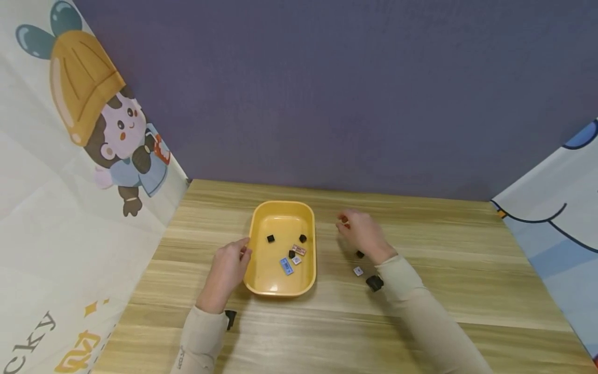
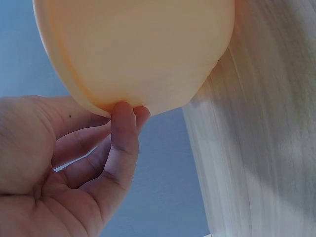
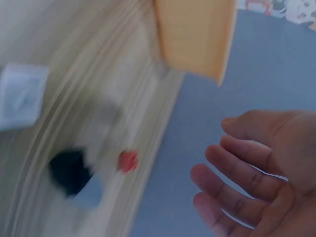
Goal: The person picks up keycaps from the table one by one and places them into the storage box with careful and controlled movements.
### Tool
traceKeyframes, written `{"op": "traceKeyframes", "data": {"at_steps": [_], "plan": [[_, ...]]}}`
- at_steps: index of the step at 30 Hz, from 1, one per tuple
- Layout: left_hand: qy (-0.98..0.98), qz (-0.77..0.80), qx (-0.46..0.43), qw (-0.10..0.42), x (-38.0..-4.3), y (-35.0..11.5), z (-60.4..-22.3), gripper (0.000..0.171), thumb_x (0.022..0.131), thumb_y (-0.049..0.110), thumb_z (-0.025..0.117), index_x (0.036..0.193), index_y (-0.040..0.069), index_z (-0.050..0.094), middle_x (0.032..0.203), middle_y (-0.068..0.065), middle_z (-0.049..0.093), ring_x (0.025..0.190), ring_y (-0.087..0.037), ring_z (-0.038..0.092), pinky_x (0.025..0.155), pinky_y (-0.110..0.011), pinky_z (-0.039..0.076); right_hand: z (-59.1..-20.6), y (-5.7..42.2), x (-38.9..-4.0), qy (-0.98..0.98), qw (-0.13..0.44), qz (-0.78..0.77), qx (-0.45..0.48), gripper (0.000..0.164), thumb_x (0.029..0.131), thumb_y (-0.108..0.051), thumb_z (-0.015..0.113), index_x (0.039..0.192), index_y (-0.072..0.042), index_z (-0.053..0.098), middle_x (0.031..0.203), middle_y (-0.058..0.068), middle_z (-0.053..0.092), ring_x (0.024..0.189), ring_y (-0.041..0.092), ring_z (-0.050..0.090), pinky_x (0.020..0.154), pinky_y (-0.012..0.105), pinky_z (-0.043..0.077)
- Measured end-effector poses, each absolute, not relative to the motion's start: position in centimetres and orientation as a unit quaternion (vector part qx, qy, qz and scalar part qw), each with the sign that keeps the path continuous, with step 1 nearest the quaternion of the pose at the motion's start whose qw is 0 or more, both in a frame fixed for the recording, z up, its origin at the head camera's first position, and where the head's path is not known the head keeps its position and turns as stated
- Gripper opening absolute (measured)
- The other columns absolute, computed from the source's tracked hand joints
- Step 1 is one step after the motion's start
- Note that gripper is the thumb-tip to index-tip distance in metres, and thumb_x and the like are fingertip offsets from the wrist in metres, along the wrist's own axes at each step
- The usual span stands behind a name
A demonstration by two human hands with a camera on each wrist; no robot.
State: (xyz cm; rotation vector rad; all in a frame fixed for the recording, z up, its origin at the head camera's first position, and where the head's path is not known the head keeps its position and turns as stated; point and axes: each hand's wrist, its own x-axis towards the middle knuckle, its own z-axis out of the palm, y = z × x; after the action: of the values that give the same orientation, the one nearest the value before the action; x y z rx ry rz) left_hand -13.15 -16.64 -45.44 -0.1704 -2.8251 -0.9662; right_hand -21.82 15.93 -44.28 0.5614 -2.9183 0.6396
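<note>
Yellow tray (image 1: 268, 278) on the bench (image 1: 285, 332), rim pinched by the left hand (image 1: 226, 267)
Rounded, with black pieces (image 1: 271, 239) and blue tile (image 1: 286, 266) inside; right hand (image 1: 366, 234) empty, fingers relaxed, near a red piece (image 3: 129, 161); white tile (image 1: 358, 271), black clump (image 1: 374, 283) by its sleeve (image 1: 402, 278)

a dark wall (image 1: 327, 93) backs the wood-grained table (image 1: 453, 249), a cartoon figure (image 1: 105, 111) at left.

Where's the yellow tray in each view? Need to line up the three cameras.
Head: yellow tray just left of centre, below mid-height.
Left wrist: fills upper left and middle, cut by the top edge; left hand at its rim.
Right wrist: top, right of centre, partly cut off.
Shared landmark: wooden tabletop.
</note>
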Motion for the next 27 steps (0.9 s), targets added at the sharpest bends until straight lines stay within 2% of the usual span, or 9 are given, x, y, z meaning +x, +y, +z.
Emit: {"op": "traceKeyframes", "data": {"at_steps": [11,16,21,27], "plan": [[-0.941,-0.325,-0.054,0.074,-13.1,-16.6,-45.5,0.033,0.094,-0.002,0.066,0.124,-0.013,0.062,0.091,-0.018,0.069,0.065,-0.017,0.062,0.052,-0.021,0.053,-46.4,19.7,-22.7,-0.971,0.034,0.184,0.148,0.019,0.094,-0.010,0.068,0.111,-0.001,0.069,0.103,0.016,0.071,0.084,0.031,0.069,0.065,0.047,0.058],[-0.941,-0.324,-0.056,0.073,-13.2,-16.6,-45.5,0.033,0.094,-0.002,0.066,0.124,-0.013,0.061,0.091,-0.018,0.069,0.065,-0.017,0.062,0.051,-0.020,0.053,-47.3,20.1,-22.9,-0.972,0.014,0.185,0.142,0.020,0.094,-0.013,0.067,0.111,-0.002,0.069,0.100,0.013,0.071,0.079,0.027,0.068,0.064,0.045,0.058],[-0.943,-0.323,-0.053,0.067,-13.2,-16.7,-45.6,0.034,0.094,-0.001,0.065,0.126,-0.012,0.061,0.091,-0.017,0.069,0.064,-0.016,0.060,0.051,-0.019,0.052,-47.8,19.8,-23.2,-0.975,-0.009,0.190,0.119,0.013,0.093,-0.021,0.069,0.096,-0.008,0.068,0.083,0.006,0.066,0.065,0.020,0.059,0.052,0.038,0.050],[-0.942,-0.323,-0.056,0.073,-13.2,-16.7,-45.6,0.033,0.094,-0.001,0.066,0.125,-0.012,0.061,0.091,-0.017,0.069,0.064,-0.016,0.061,0.051,-0.019,0.052,-48.1,19.1,-23.7,-0.978,-0.034,0.189,0.085,0.025,0.095,-0.032,0.069,0.087,-0.009,0.065,0.075,0.004,0.062,0.058,0.018,0.052,0.045,0.032,0.041]]}}
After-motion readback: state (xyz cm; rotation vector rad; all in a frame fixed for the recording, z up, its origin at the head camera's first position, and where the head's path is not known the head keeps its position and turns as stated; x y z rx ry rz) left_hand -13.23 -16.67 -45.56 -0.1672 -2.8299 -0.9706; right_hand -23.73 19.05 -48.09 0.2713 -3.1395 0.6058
